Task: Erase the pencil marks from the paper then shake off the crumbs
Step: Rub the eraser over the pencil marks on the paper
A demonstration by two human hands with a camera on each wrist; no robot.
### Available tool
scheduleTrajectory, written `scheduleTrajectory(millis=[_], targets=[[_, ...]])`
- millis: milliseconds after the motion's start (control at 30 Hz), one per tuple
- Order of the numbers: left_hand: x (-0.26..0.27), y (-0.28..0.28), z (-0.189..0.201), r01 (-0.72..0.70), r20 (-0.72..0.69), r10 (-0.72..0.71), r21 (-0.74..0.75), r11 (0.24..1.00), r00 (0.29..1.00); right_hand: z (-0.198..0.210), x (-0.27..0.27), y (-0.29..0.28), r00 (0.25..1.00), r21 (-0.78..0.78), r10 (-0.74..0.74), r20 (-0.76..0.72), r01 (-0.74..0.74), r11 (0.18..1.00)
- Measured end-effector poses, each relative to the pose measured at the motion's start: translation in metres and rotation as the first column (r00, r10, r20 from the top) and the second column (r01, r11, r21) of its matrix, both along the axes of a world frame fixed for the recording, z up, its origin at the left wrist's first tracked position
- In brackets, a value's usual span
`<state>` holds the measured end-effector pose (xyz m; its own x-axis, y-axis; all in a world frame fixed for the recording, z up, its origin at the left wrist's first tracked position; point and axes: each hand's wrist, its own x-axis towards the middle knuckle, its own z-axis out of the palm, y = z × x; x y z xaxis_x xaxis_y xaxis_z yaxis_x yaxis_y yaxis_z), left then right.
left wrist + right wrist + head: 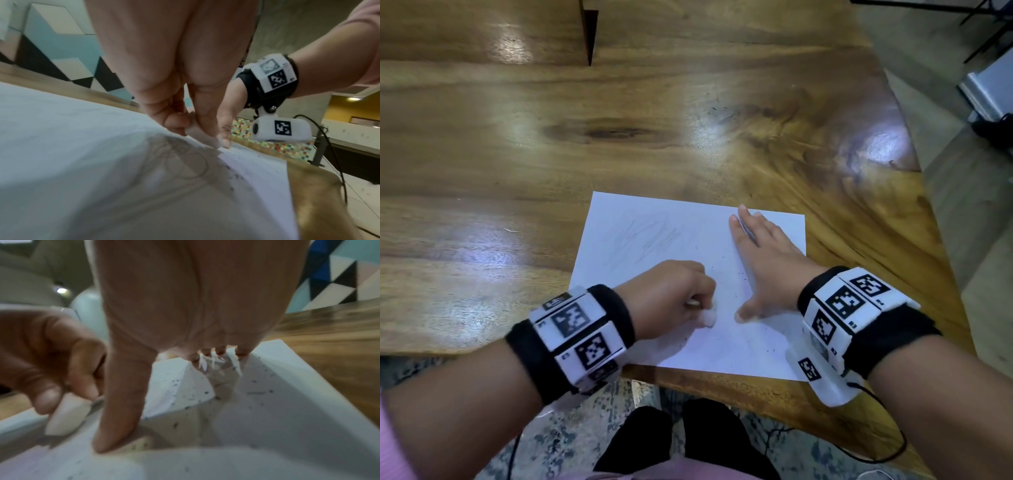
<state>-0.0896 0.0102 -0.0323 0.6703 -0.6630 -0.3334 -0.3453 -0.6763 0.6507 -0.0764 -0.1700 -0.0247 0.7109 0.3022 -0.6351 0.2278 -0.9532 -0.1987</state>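
A white sheet of paper (654,219) lies on the wooden table (619,120), with faint pencil scribbles (650,236) on its upper left part. Dark eraser crumbs (255,392) are scattered over its right half. My left hand (674,298) pinches a white eraser (707,317) between thumb and fingers, its tip pressed on the paper (61,146); the eraser (197,134) and eraser (65,415) look blurred. My right hand (763,260) lies flat on the paper's right side, fingers straight and thumb spread, pressing it down.
The table's front edge (722,380) runs just below the paper, and its right edge curves away beside my right wrist. A black cable (887,428) hangs from the right wrist camera. Grey equipment (989,92) stands on the floor at the far right.
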Motion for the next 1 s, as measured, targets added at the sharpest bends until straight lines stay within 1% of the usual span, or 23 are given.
scheduleTrajectory(millis=[100, 167, 233, 267, 333, 367, 400, 433, 500, 533, 600, 633, 667, 733, 800, 867, 900, 933, 1000], targets=[[0.001, -0.014, -0.001, 0.069, -0.001, -0.069, 0.004, 0.998, 0.998, -0.001, 0.000, 0.001, 1.000, -0.024, 0.009, 0.011, -0.008, 1.000], [-0.006, -0.007, -0.002, 0.152, -0.003, -0.152, 0.022, 0.988, 0.988, -0.001, 0.001, 0.000, 1.000, -0.023, 0.008, 0.016, -0.008, 1.000], [-0.014, 0.014, -0.005, 0.211, -0.018, -0.211, 0.061, 0.975, 0.977, -0.001, 0.002, -0.001, 1.000, -0.023, 0.011, 0.019, -0.010, 1.000], [-0.017, 0.024, -0.004, 0.208, -0.046, -0.205, 0.073, 0.975, 0.978, -0.001, 0.001, 0.000, 1.000, -0.022, 0.011, 0.021, -0.011, 1.000], [-0.018, 0.030, -0.005, 0.198, -0.038, -0.196, 0.047, 0.979, 0.980, -0.001, 0.001, 0.000, 1.000, -0.020, 0.010, 0.025, -0.009, 1.000], [-0.015, 0.023, -0.005, 0.207, 0.005, -0.207, 0.043, 0.977, 0.978, -0.001, 0.001, 0.000, 1.000, -0.020, 0.009, 0.023, -0.008, 1.000], [-0.013, 0.015, -0.004, 0.180, 0.047, -0.181, 0.030, 0.983, 0.982, -0.001, 0.001, 0.001, 1.000, -0.017, 0.007, 0.021, -0.007, 1.000], [-0.010, 0.005, -0.004, 0.152, 0.060, -0.152, -0.004, 0.988, 0.987, -0.001, 0.001, 0.001, 1.000, -0.014, 0.006, 0.022, -0.005, 1.000], [-0.008, -0.008, -0.003, 0.173, 0.113, -0.168, -0.036, 0.984, 0.979, -0.001, 0.001, 0.000, 1.000, -0.010, 0.007, 0.028, -0.007, 1.000], [-0.009, -0.005, -0.004, 0.198, 0.114, -0.193, -0.033, 0.980, 0.975, -0.001, 0.001, 0.000, 1.000, -0.011, 0.011, 0.025, -0.010, 1.000], [-0.015, 0.014, -0.005, 0.256, 0.068, -0.254, -0.018, 0.967, 0.965, 0.000, 0.001, 0.000, 1.000, -0.015, 0.016, 0.023, -0.015, 1.000], [-0.017, 0.026, -0.004, 0.259, 0.031, -0.259, -0.002, 0.966, 0.965, 0.000, 0.001, 0.000, 1.000, -0.018, 0.017, 0.021, -0.017, 1.000], [-0.019, 0.034, -0.004, 0.257, -0.005, -0.257, 0.032, 0.966, 0.966, 0.000, 0.001, 0.000, 1.000, -0.019, 0.018, 0.017, -0.018, 1.000], [-0.017, 0.038, -0.001, 0.194, -0.062, -0.191, 0.039, 0.980, 0.980, 0.000, 0.001, 0.000, 1.000, -0.021, 0.017, 0.014, -0.017, 1.000], [-0.007, 0.027, 0.001, 0.118, -0.005, -0.118, 0.020, 0.993, 0.993, -0.001, 0.001, 0.001, 1.000, -0.019, 0.013, 0.017, -0.013, 1.000], [0.000, 0.013, -0.001, 0.089, 0.069, -0.088, -0.014, 0.996, 0.994, -0.001, 0.001, 0.000, 1.000, -0.020, 0.012, 0.021, -0.012, 1.000], [0.000, 0.011, -0.001, 0.087, 0.063, -0.086, -0.011, 0.996, 0.994, -0.001, 0.001, 0.000, 1.000, -0.020, 0.016, 0.022, -0.015, 1.000], [-0.002, 0.015, -0.002, 0.086, 0.028, -0.086, 0.010, 0.996, 0.996, -0.001, 0.001, 0.000, 1.000, -0.017, 0.018, 0.023, -0.017, 1.000], [-0.008, 0.030, -0.002, 0.138, -0.063, -0.135, 0.044, 0.989, 0.989, -0.002, 0.001, -0.001, 1.000, -0.008, 0.016, 0.023, -0.016, 1.000]])
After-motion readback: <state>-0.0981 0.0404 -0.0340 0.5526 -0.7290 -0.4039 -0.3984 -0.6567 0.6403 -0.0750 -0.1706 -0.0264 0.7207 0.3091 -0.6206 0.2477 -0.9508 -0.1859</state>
